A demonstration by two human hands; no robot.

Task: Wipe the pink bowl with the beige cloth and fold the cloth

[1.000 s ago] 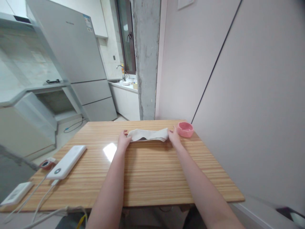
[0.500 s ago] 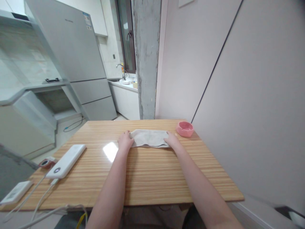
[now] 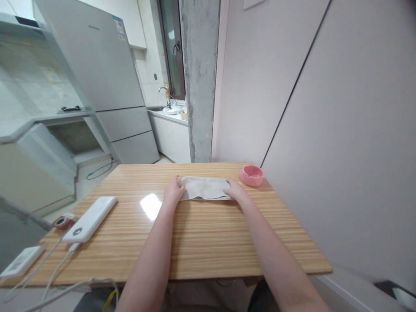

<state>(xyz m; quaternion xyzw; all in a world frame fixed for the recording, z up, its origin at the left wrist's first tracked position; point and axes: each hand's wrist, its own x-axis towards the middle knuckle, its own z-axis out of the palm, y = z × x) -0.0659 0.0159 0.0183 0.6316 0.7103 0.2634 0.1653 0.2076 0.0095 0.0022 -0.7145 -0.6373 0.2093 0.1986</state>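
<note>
A light grey folded cloth (image 3: 205, 188) lies as a long flat strip across the far middle of the table. At its left end is my left hand (image 3: 173, 190), closed on the cloth with the thumb over the top and the fingers at the end edge. The other end is held by my right hand (image 3: 235, 190), thumb and fingers closing on it from the right. Part of each end is hidden under the hands. The cloth's near edge is slightly wavy.
A pink ashtray (image 3: 252, 175) stands at the table's far right corner, beside the wall (image 3: 325, 130). On the left lie a white power bank (image 3: 92, 219) with cables, a small red-brown item (image 3: 64, 222) and a white box-shaped device (image 3: 22, 262). The wooden table (image 3: 214, 242) has a glossy striped top.
My left hand has shifted slightly to the right along the cloth's end, and its fingers have moved. The right hand and the cloth are nearly unchanged.
</note>
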